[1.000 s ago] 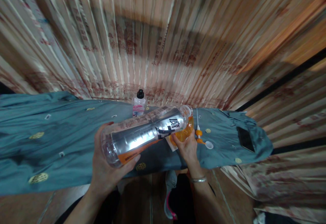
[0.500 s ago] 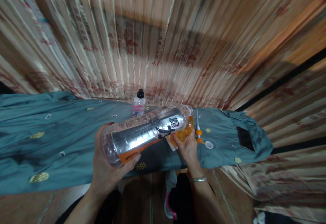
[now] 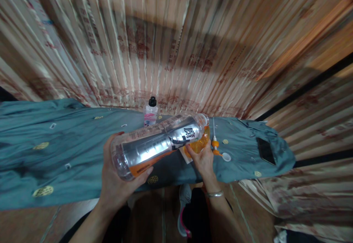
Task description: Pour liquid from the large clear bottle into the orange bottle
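Barely changed over the last second: only a slight shift at the base end of the clear bottle (image 3: pixel 154 148), no visible movement at the mouth end. Clamping that bottle near its base in the grip of left hand (image 3: pixel 116 184), tilted, above the cloth-covered counter (image 3: pixel 77 136). Holding amber bottle (image 3: pixel 200 143) in the wrapped grip of right hand (image 3: pixel 202 160), right by the clear bottle's mouth (can't tell if touching, or if any liquid is running). So, reading it as a steady hold: no visible progress, no visible slip. Also on the counter: orange pump (image 3: pixel 215 144) just right of right hand, black-capped bottle (image 3: pixel 150 118) behind, phone (image 3: pixel 266 151) well apart.
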Action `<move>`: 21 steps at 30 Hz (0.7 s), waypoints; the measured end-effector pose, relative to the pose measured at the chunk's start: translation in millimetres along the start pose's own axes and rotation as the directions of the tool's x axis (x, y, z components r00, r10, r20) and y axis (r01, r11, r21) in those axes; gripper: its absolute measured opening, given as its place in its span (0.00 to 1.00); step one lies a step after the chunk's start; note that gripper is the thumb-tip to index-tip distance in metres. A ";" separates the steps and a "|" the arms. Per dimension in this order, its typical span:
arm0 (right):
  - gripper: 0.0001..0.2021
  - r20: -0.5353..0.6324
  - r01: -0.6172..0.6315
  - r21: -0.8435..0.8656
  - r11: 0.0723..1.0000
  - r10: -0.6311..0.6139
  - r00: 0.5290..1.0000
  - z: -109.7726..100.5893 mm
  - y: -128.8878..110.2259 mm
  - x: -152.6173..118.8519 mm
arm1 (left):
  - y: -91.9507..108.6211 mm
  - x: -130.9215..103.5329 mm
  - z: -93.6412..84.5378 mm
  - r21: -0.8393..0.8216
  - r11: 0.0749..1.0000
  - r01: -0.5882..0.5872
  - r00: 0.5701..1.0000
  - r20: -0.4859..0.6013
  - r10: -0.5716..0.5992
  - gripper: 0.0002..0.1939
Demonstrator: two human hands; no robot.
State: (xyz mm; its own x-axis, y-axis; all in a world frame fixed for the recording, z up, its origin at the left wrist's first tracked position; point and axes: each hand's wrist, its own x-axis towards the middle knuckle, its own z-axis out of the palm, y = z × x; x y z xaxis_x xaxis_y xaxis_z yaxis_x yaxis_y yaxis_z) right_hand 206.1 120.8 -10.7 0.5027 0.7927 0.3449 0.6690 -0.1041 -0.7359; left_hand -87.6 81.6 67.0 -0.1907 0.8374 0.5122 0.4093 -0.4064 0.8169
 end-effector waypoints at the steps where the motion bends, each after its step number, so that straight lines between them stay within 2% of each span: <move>1: 0.46 0.002 -0.001 -0.004 1.000 0.001 1.000 -0.2 0.2 0.1 | -0.9 0.3 -1.0 0.005 1.000 -0.003 1.000 0.007 0.003 0.47; 9: 0.46 0.015 -0.003 -0.006 1.000 0.004 1.000 -0.8 0.4 -0.1 | -2.0 -5.3 2.8 0.045 0.999 -0.020 0.999 -0.030 0.021 0.48; 18: 0.47 0.001 0.022 -0.027 0.999 -0.022 1.000 0.6 4.3 0.4 | -5.5 -4.5 0.4 0.071 0.996 -0.060 0.998 0.020 0.059 0.49; 21: 0.49 -0.007 0.023 -0.029 0.999 -0.023 1.000 1.0 4.6 0.2 | -4.6 -5.9 3.4 0.061 0.997 -0.047 0.998 -0.048 0.050 0.49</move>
State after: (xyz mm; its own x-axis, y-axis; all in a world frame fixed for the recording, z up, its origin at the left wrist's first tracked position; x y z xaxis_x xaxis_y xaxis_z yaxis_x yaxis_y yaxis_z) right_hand 208.7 121.1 -14.6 0.4912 0.7904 0.3661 0.6958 -0.1032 -0.7108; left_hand -85.4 79.7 59.2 -0.2125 0.7979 0.5641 0.4716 -0.4219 0.7743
